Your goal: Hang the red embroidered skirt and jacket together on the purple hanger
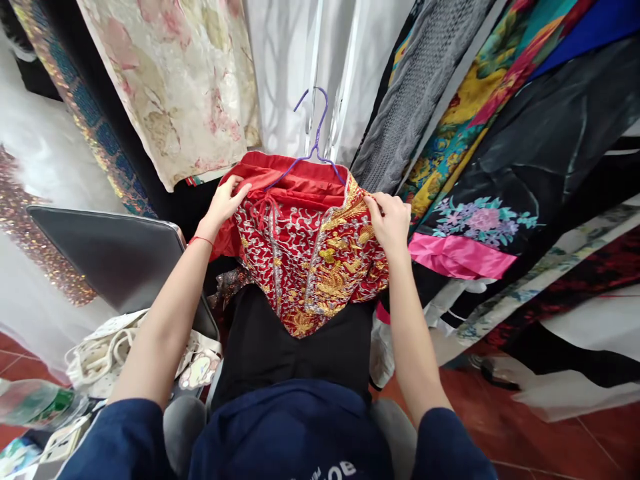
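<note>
A red bodice [295,257] with silver and gold embroidery lies across my lap, its pointed end toward me. Inside its open top edge sits a purple wire hanger [316,137], the hook sticking up and away from me. My left hand [227,200] pinches the left upper edge of the bodice, where red lining shows. At the right upper edge, my right hand [390,217] grips the gold-embroidered fabric between thumb and fingers. Thin red ties [267,210] hang near the left side of the top edge.
A dark padded chair back [115,257] stands to the left, with a white bag [107,350] below it. Floral cream fabric [185,87] hangs ahead on the left. Several garments hang on the right, including a grey knit [415,107] and a black piece with flowers [485,220].
</note>
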Demonstrator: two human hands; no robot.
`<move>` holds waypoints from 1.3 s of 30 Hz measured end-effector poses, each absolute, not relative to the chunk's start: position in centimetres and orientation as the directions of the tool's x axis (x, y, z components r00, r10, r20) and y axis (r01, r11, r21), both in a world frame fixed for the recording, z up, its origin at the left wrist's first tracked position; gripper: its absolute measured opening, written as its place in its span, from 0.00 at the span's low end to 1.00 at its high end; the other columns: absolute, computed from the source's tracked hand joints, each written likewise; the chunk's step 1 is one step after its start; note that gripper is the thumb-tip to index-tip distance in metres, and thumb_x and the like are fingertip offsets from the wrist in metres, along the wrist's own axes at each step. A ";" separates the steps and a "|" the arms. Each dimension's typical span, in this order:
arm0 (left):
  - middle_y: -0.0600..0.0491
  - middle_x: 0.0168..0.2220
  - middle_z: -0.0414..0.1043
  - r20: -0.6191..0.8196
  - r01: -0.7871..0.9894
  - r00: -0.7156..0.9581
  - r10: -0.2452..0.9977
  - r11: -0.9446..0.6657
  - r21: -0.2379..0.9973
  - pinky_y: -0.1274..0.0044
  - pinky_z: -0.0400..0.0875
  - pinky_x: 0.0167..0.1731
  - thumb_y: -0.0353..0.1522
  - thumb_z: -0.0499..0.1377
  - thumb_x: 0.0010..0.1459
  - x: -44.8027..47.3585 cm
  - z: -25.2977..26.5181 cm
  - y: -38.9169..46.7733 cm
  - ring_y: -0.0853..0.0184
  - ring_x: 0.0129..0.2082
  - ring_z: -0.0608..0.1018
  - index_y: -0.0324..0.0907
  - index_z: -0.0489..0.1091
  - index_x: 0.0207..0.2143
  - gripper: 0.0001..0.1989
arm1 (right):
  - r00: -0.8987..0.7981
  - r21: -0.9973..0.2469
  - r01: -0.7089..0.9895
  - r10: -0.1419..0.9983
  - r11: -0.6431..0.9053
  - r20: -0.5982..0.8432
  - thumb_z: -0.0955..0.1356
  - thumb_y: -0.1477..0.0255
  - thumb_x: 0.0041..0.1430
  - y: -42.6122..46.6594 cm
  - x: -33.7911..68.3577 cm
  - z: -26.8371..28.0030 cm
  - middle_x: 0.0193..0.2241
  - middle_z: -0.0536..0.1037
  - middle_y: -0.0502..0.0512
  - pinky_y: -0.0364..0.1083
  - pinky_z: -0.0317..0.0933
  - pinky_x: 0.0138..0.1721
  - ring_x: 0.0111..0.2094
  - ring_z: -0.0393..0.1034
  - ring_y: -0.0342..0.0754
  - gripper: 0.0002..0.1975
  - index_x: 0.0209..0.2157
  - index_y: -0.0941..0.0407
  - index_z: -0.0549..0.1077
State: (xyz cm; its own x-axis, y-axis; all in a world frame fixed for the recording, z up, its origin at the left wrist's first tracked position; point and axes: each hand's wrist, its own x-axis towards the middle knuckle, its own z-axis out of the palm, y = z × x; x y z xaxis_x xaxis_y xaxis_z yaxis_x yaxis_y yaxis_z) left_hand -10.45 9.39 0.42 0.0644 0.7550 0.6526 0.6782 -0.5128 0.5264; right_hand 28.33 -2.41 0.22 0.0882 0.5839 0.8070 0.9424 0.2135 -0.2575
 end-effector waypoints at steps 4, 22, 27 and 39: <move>0.42 0.50 0.76 0.699 0.719 0.168 0.696 -0.571 0.396 0.67 0.68 0.54 0.49 0.59 0.58 -11.1 0.5 7.9 0.56 0.48 0.76 0.37 0.69 0.55 0.30 | 0.064 -0.263 0.933 0.607 0.245 0.792 0.54 0.53 0.73 -2.7 28.4 0.8 0.34 0.79 0.55 0.49 0.51 0.43 0.39 0.68 0.52 0.27 0.36 0.53 0.75; 0.50 0.25 0.69 0.323 0.369 -0.266 0.908 -0.214 0.904 0.69 0.72 0.40 0.40 0.56 0.62 -9.4 0.9 9.4 0.61 0.32 0.75 0.41 0.66 0.26 0.14 | 0.083 -0.268 0.942 0.632 0.204 0.771 0.55 0.57 0.74 -3.1 28.7 0.5 0.38 0.82 0.56 0.49 0.51 0.43 0.41 0.69 0.52 0.23 0.40 0.53 0.77; 0.43 0.45 0.75 0.648 0.583 -0.204 0.733 -0.441 0.682 0.67 0.66 0.56 0.34 0.53 0.64 -6.9 0.9 5.9 0.59 0.49 0.76 0.40 0.70 0.39 0.08 | 0.098 -0.192 0.975 0.549 0.116 0.830 0.56 0.59 0.73 -7.8 27.8 -1.2 0.34 0.82 0.56 0.49 0.52 0.41 0.36 0.69 0.51 0.22 0.42 0.53 0.78; 0.47 0.42 0.82 0.467 0.008 0.356 0.809 -0.502 0.865 0.74 0.76 0.41 0.39 0.53 0.69 5.4 -4.3 -17.4 0.64 0.41 0.83 0.41 0.78 0.42 0.16 | 0.308 -0.662 0.692 0.713 0.287 0.630 0.63 0.53 0.67 -17.7 28.5 -4.7 0.21 0.67 0.47 0.43 0.52 0.29 0.23 0.58 0.42 0.22 0.29 0.56 0.74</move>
